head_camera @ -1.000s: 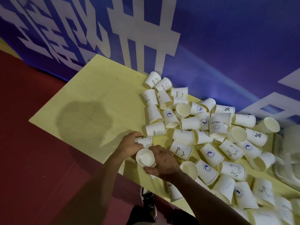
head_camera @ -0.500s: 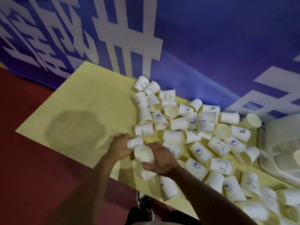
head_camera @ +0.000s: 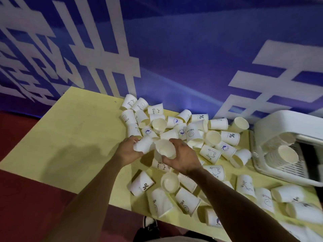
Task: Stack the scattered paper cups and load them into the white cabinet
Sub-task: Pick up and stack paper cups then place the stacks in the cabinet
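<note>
Several white paper cups [head_camera: 192, 132] lie scattered on their sides across the yellow table [head_camera: 78, 133]. My left hand [head_camera: 127, 150] grips one cup [head_camera: 143, 144] lying sideways. My right hand [head_camera: 183, 158] holds another cup [head_camera: 164, 148] with its open mouth facing me, right beside the left one. The two held cups touch over the near middle of the pile. The white cabinet [head_camera: 286, 123] stands at the right edge, its opening showing stacked cups [head_camera: 286, 153] inside.
A blue banner with white characters [head_camera: 174, 49] runs behind the table. Red floor [head_camera: 26, 198] lies to the left and in front. A shoe [head_camera: 148, 222] shows below the table's near edge. The table's left part carries only my shadow.
Both hands have lifted their cups up and away from the near edge toward the pile's middle. The view has shifted, bringing the white cabinet into sight at the right.
</note>
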